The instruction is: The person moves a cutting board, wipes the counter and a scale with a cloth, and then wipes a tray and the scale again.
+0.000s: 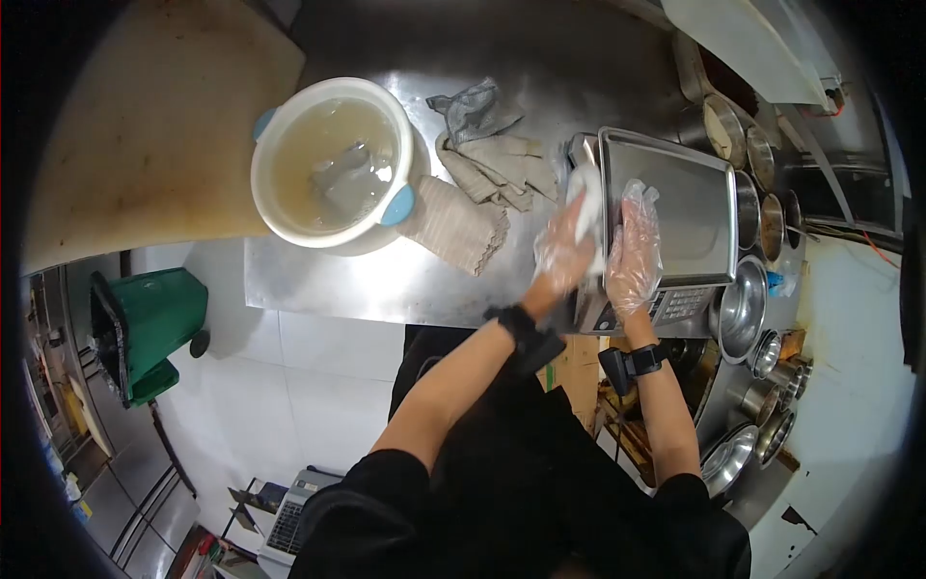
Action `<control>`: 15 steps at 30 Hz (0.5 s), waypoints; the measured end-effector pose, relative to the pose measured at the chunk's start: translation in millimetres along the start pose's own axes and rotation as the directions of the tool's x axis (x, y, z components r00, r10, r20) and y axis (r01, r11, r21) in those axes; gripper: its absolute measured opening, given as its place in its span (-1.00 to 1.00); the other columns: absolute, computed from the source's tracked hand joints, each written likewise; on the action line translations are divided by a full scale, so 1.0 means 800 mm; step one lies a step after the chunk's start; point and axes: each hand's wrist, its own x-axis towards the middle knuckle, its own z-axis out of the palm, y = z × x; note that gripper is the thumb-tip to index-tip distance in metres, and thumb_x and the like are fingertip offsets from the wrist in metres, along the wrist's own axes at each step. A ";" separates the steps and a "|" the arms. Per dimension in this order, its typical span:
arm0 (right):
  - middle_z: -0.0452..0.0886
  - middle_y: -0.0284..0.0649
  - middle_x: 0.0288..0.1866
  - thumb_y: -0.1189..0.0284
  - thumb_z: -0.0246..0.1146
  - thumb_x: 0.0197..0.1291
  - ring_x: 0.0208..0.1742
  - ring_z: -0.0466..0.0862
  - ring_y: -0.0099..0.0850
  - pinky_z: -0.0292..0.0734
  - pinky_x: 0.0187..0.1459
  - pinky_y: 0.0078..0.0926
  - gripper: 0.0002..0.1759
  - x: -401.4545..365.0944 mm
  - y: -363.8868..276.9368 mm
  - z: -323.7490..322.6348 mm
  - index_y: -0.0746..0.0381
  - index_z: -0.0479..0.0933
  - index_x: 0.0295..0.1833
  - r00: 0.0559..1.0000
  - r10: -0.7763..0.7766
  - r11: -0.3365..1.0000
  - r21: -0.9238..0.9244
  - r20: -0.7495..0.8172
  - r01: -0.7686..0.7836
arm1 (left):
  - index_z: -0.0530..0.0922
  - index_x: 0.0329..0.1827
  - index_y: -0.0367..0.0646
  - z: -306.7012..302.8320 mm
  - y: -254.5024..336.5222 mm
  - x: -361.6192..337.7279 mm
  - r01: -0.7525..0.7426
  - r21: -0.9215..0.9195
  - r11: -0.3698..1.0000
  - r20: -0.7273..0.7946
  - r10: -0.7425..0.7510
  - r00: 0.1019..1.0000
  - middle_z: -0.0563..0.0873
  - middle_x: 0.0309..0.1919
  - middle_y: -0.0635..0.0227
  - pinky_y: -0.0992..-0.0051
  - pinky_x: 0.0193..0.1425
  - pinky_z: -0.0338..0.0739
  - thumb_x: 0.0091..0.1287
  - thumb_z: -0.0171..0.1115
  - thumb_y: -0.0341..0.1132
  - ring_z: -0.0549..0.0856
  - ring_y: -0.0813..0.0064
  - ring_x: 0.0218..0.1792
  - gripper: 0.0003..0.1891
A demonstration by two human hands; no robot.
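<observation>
My left hand, in a clear plastic glove, is closed on a white cloth against the left side of a digital scale. Motion blurs this hand and the cloth. My right hand, also gloved, lies along the left rim of the scale's steel pan with its fingers stretched out. Below the pan, the keypad faces me. Left of the scale, a beige rag and a grey rag are spread on the steel table. A white basin holds cloudy water and a pale, submerged thing I cannot make out.
Several metal pots and a steel bowl crowd the right side. More bowls sit on a lower shelf. A brown-stained board borders the table at left. On the floor stands a green bin.
</observation>
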 end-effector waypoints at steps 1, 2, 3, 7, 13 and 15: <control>0.33 -0.04 0.46 0.48 -0.04 0.39 0.52 0.22 -0.06 -0.02 0.54 -0.15 -0.47 0.000 0.001 0.000 0.22 0.26 0.47 1.000 0.000 1.000 -0.001 0.001 0.000 | 0.20 0.52 0.05 -0.011 0.004 -0.027 0.044 -0.036 0.998 0.097 -0.041 0.994 0.48 0.23 -0.08 0.14 0.33 0.39 0.24 0.20 -0.32 0.47 -0.08 0.27 -0.28; 0.33 -0.03 0.46 0.48 -0.04 0.39 0.52 0.22 -0.05 0.00 0.53 -0.14 -0.47 0.000 0.002 -0.001 0.22 0.26 0.47 1.000 -0.007 1.000 0.005 0.009 0.007 | 0.20 0.52 0.05 -0.023 0.010 -0.052 0.093 -0.068 0.993 0.194 -0.078 0.978 0.46 0.28 -0.06 0.14 0.36 0.37 0.27 0.21 -0.28 0.43 -0.07 0.34 -0.29; 0.33 -0.02 0.46 0.49 -0.04 0.39 0.51 0.23 -0.05 0.01 0.53 -0.14 -0.47 0.000 0.002 -0.002 0.22 0.26 0.47 1.000 -0.015 1.000 0.010 0.017 0.015 | 0.21 0.51 0.07 -0.035 0.020 -0.071 0.136 0.021 0.990 0.274 -0.137 0.952 0.46 0.28 -0.04 0.13 0.33 0.39 0.27 0.22 -0.27 0.43 -0.06 0.33 -0.30; 0.33 -0.02 0.46 0.51 -0.01 0.36 0.51 0.23 -0.05 0.03 0.52 -0.13 -0.45 0.005 -0.007 -0.007 0.22 0.26 0.47 1.000 -0.018 1.000 0.000 0.009 0.018 | 0.28 0.47 0.22 -0.055 0.003 -0.083 0.034 0.237 0.971 0.314 -0.110 0.943 0.44 0.33 0.06 0.15 0.28 0.44 0.20 0.24 -0.32 0.48 0.00 0.25 -0.29; 0.36 -0.01 0.44 0.60 0.02 0.29 0.50 0.26 -0.05 0.03 0.52 -0.13 -0.44 0.004 -0.007 -0.009 0.25 0.32 0.43 0.998 -0.054 0.998 0.018 -0.026 0.054 | 0.34 0.44 0.28 -0.048 -0.038 0.040 -0.247 0.821 0.515 0.249 0.066 0.966 0.35 0.40 0.07 0.13 0.08 0.50 0.27 0.06 -0.42 0.52 0.06 0.10 -0.37; 0.37 -0.01 0.43 0.65 0.01 0.24 0.49 0.28 -0.05 0.03 0.53 -0.14 -0.42 0.001 -0.005 -0.007 0.26 0.33 0.42 1.000 -0.015 0.999 0.048 -0.005 0.015 | 0.35 0.43 0.22 -0.040 -0.050 0.091 -0.226 0.878 0.421 0.203 0.100 0.974 0.33 0.40 0.07 0.16 0.06 0.48 0.28 0.08 -0.38 0.51 0.09 0.13 -0.40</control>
